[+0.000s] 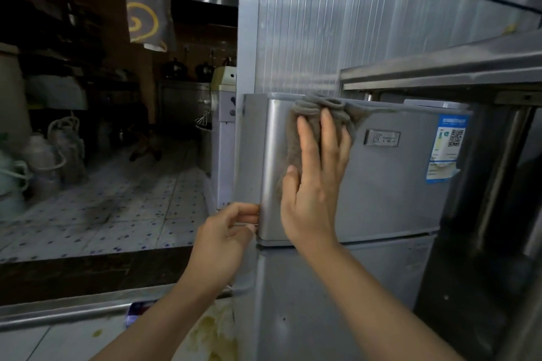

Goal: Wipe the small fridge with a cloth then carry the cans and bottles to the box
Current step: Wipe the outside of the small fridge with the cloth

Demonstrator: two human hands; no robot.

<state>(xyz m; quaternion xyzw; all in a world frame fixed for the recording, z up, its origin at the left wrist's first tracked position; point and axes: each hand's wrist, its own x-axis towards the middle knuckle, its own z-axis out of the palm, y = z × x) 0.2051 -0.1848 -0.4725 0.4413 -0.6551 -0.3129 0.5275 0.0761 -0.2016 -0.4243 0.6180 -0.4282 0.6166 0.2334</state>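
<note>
The left hand [225,239] is at the left edge of the small fridge [381,193], low on the upper door. Its fingers [245,218] curl onto that edge and hold it. The fingertips go around the side, so they are hidden.

Just to the right, the right hand [315,173] lies flat on the front of the upper door. Its grip is spread wide and it presses the cloth [305,117] against the door. The cloth is grey-brown and sits under the palm and fingers. It bunches up over the top edge of the door, above the fingertips. Part of the cloth is hidden under the hand.

Farther right on the door is a small shiny badge [382,138], too blurry to read. Near the right edge is a blue and white sticker [447,149] with a square code. Its words are too small to read.

The fridge sits under a metal counter [440,70], whose leg [498,173] covers the right side of the fridge. The lower door is cut off at the bottom.
</note>
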